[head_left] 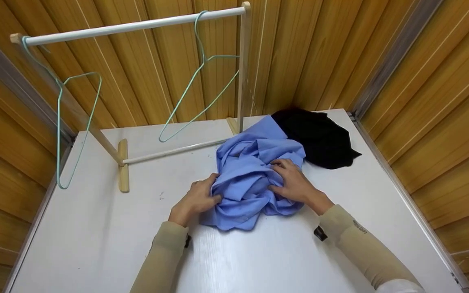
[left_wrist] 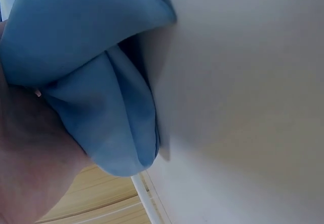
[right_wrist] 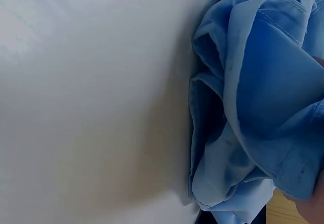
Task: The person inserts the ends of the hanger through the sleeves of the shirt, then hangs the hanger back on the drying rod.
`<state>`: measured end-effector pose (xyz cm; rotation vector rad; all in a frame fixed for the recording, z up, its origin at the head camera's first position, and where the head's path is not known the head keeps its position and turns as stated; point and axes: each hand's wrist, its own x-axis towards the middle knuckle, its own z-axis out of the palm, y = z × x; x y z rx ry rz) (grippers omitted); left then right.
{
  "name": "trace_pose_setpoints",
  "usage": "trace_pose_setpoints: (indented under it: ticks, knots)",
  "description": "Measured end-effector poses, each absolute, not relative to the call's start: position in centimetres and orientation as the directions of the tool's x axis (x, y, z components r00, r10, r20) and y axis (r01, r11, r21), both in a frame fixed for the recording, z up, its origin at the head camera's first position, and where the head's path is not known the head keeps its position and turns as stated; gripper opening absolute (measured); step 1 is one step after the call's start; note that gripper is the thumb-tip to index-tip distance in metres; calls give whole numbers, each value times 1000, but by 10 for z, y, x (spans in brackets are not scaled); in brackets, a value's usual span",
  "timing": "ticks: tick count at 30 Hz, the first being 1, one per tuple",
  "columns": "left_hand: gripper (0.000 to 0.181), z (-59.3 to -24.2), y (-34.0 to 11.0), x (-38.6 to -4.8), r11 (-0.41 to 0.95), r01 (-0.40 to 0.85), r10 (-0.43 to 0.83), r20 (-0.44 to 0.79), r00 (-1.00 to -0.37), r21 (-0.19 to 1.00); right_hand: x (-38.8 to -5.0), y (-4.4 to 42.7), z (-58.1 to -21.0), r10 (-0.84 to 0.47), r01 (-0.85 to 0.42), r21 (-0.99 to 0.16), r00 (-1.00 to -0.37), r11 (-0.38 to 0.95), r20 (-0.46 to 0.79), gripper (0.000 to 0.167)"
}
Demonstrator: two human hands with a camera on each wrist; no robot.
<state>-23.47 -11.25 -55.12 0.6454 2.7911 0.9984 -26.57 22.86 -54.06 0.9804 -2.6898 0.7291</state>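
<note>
A crumpled light-blue shirt (head_left: 246, 175) lies in a heap on the white table. Its stitched edges and loose folds (right_wrist: 268, 72) show close up in the right wrist view. At the heap's left side my left hand (head_left: 197, 197) grips the cloth between thumb and fingers. My right hand (head_left: 295, 183) holds a fold on the right side, with curled fingers. In the left wrist view a flap of the shirt (left_wrist: 76, 36) hides most of the left fingers. Only a bit of the right hand (right_wrist: 311, 203) appears at the edge of the right wrist view.
Behind the shirt lies a black cloth item (head_left: 320, 140), touching it. A clothes rack (head_left: 136, 27) with a white rail stands at the back left. Two green wire hangers hang there, one at the left end (head_left: 59, 134) and one near the right post (head_left: 181, 101). Wood-patterned walls (head_left: 299, 53) enclose the table.
</note>
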Motion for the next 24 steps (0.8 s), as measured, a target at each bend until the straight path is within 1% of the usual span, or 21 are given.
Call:
trace_pose_setpoints:
  ticks: [3, 5, 8, 10, 13, 17, 21, 24]
  knots:
    - [57, -552, -112, -234, 706, 362, 427, 42, -903, 608, -266, 229, -541, -514, -588, -409, -809, 698, 285, 53]
    - [55, -552, -111, -234, 712, 374, 432, 50, -901, 594, -266, 230, -541, -479, -534, -426, -845, 731, 238, 59]
    - [53, -551, -110, -234, 720, 391, 435, 65, -898, 573, -266, 230, -542, -434, -456, -453, -887, 766, 159, 74]
    - [51, -551, -110, -234, 725, 398, 436, 73, -897, 561, -267, 231, -544, -422, -422, -468, -900, 777, 110, 85]
    - [49, -551, -110, -234, 724, 406, 441, 79, -894, 558, -269, 232, -547, -423, -381, -524, -905, 762, 43, 95]
    - [52, -552, -108, -233, 713, 405, 448, 73, -891, 573, -271, 233, -554, -440, -343, -601, -898, 722, -16, 103]
    - [65, -551, -109, -232, 716, 376, 448, 27, -894, 588, -273, 232, -557, -457, -340, -622, -889, 705, -33, 110]
    - [72, -550, -110, -232, 723, 356, 448, -9, -894, 593, -274, 230, -556, -471, -348, -627, -882, 697, -33, 111]
